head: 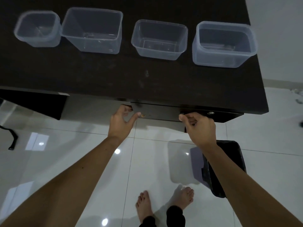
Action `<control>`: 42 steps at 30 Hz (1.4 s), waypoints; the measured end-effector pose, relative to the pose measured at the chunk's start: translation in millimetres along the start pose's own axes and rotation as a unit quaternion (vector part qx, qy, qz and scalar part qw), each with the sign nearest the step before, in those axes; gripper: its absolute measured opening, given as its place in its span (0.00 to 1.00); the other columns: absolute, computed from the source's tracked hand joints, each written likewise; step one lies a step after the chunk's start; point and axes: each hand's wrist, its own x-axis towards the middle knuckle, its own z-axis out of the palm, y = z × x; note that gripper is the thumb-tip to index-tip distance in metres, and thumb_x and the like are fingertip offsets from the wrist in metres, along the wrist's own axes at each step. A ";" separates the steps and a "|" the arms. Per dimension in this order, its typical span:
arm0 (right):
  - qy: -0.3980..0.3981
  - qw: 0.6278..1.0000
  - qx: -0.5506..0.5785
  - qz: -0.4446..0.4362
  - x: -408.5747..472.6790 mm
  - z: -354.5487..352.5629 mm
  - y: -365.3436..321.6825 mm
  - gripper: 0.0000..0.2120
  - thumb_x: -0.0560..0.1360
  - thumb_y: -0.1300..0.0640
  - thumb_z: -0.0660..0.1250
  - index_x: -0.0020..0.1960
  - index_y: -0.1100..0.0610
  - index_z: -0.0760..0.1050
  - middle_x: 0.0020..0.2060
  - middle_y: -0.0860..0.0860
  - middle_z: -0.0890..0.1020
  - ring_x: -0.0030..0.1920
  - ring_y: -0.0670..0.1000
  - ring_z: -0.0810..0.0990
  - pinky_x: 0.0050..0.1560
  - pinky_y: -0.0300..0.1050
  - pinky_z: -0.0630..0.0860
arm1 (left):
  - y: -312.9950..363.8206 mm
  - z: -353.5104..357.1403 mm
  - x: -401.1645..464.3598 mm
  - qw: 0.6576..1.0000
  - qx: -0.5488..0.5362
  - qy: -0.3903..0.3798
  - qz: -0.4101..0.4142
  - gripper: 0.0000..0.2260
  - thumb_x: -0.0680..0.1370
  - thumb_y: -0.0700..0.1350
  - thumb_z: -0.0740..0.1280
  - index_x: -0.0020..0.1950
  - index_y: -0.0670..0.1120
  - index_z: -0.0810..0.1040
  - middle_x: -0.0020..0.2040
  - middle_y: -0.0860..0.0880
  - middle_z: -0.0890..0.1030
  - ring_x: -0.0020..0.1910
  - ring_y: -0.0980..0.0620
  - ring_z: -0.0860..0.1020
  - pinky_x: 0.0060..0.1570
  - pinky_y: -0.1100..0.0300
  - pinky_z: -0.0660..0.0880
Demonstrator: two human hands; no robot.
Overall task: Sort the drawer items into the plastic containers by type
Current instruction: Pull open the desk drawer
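Several clear plastic containers stand in a row on the dark desk top (114, 76): a small one (38, 29) at the left, a large one (92, 30), a shallow one (159, 40) and a thick-walled one (223, 45) at the right. All are empty. Under the desk's front edge is a dark drawer front (159, 111), which looks closed; its contents are hidden. My left hand (120, 122) curls around the drawer's left end. My right hand (199, 127) grips the drawer's right end.
A black-lined bin (229, 167) stands on the glossy white tile floor below my right arm. My bare feet (164, 203) are beneath the desk edge. A black strap (14, 138) lies on the floor at the left. The desk's right edge ends near the white wall.
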 end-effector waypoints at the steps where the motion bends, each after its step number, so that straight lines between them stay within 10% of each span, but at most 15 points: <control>1: -0.011 1.000 -0.013 -0.003 -0.5 1.6 -0.2 0.17 0.78 0.37 0.69 0.48 0.51 0.86 0.37 0.44 0.87 0.40 0.46 0.86 0.45 0.49 0.83 | -1.0 1.6 0.7 1.000 -0.008 0.003 0.003 0.18 0.76 0.57 0.76 0.57 0.46 0.78 0.54 0.49 0.83 0.57 0.50 0.81 0.58 0.53 0.80; 8: 0.024 0.999 0.019 -0.034 -5.4 16.5 3.4 0.15 0.80 0.44 0.70 0.44 0.55 0.83 0.33 0.45 0.83 0.36 0.46 0.82 0.39 0.47 0.81 | 2.3 5.2 6.8 0.999 -0.030 0.012 0.032 0.13 0.78 0.51 0.76 0.52 0.46 0.76 0.45 0.51 0.82 0.46 0.54 0.81 0.44 0.77 0.74; 32: 0.060 0.995 0.030 -0.072 -88.0 16.4 14.0 0.11 0.78 0.49 0.73 0.41 0.54 0.81 0.33 0.45 0.83 0.34 0.47 0.81 0.37 0.48 0.80 | -25.5 -10.0 -59.8 0.996 -0.007 -0.008 0.088 0.10 0.78 0.45 0.75 0.57 0.49 0.77 0.47 0.52 0.83 0.44 0.62 0.81 0.45 0.78 0.74; 42: 0.054 0.996 0.020 -0.068 -157.1 10.0 19.6 0.09 0.78 0.53 0.75 0.42 0.56 0.81 0.35 0.48 0.84 0.36 0.48 0.81 0.40 0.44 0.76 | -38.0 -23.2 -128.4 0.997 -0.014 -0.030 0.069 0.09 0.79 0.45 0.75 0.53 0.53 0.76 0.44 0.72 0.82 0.44 0.65 0.82 0.46 0.74 0.76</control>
